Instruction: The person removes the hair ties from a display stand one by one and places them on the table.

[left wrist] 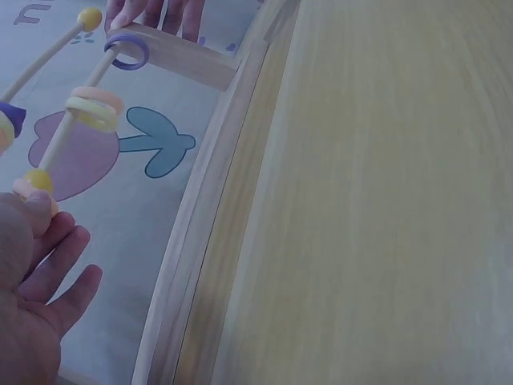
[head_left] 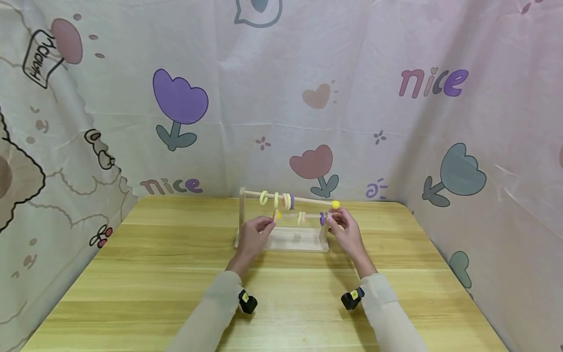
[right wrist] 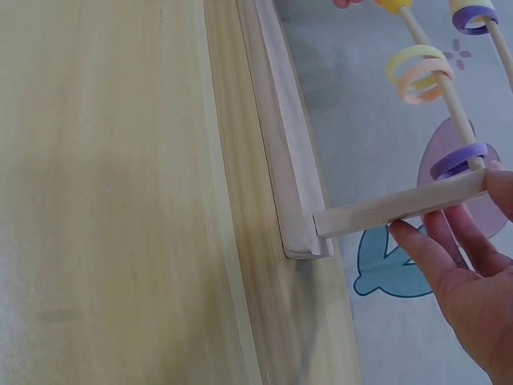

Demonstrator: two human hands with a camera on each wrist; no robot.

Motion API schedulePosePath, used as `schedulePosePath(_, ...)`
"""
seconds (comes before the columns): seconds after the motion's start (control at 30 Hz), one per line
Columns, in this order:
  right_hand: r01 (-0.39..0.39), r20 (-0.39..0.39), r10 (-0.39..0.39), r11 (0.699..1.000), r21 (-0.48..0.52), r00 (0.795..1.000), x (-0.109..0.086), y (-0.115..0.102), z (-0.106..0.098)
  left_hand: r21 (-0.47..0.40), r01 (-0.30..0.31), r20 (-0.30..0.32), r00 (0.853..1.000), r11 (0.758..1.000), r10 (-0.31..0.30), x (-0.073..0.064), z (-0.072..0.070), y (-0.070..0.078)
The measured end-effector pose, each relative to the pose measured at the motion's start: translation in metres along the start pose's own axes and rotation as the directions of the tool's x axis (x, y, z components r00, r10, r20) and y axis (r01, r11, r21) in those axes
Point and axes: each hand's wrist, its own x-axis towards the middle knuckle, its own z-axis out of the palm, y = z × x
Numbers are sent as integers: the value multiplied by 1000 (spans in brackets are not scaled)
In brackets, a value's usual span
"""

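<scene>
On the table stands a wooden rack point(head_left: 286, 239) with two rods, each tipped with a yellow ball. Between thumb and fingertips, my left hand point(head_left: 254, 237) pinches a pale pink ring point(head_left: 275, 216) at the ball end point(left wrist: 38, 179) of the lower rod point(head_left: 312, 215). My right hand point(head_left: 349, 233) grips the top of the short post point(right wrist: 401, 207) that carries this rod. Along the lower rod hang a yellow ring point(right wrist: 401, 60), a peach ring point(right wrist: 417, 87) and a purple ring point(right wrist: 458, 160), the purple one close to the post.
The upper rod point(head_left: 312, 200) runs from the taller left post point(head_left: 242, 210) and bears several yellow, pink and purple rings; its yellow ball point(head_left: 335, 205) sits just above my right hand. A printed curtain point(head_left: 264, 98) hangs behind the wooden table point(head_left: 176, 274).
</scene>
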Motion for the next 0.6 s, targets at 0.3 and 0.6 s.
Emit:
schedulePosePath(0.3,0,-18,0,1000,12,1000,2,1,2,15,44,8,999,999,-44,-5,-9,0)
schedulePosePath(0.6,14,-22,-14,1000,-11,1000,1,3,2,32,13,55,998,999,-15,-9,-24,-2)
